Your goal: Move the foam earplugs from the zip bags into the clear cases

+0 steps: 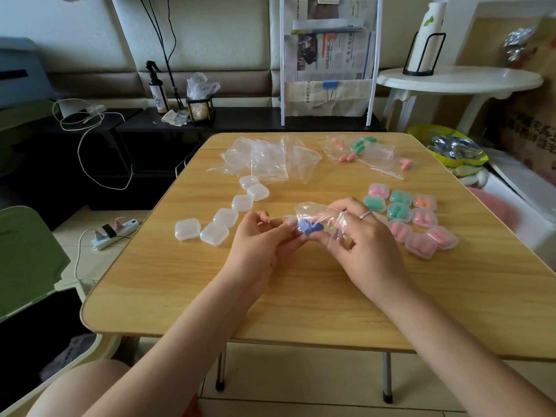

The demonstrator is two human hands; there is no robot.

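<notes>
Above the middle of the wooden table [270, 296], my right hand [361, 239] grips a clear zip bag [316, 212] that holds blue foam earplugs [310, 228]. My left hand [264, 239] pinches the bag's open end at the earplugs. Several empty clear cases [222, 218] lie in a line to the left. Closed cases filled with pink, green and orange earplugs [412, 218] are grouped at the right. Zip bags that still hold earplugs [361, 152] lie at the far right, and empty zip bags [267, 158] are piled at the far middle.
A green bin [27, 260] stands left of the table, with a power strip [115, 233] on the floor beside it. A black low shelf [240, 118] with a spray bottle and a newspaper rack runs behind the table. A white round side table [457, 81] stands at the back right.
</notes>
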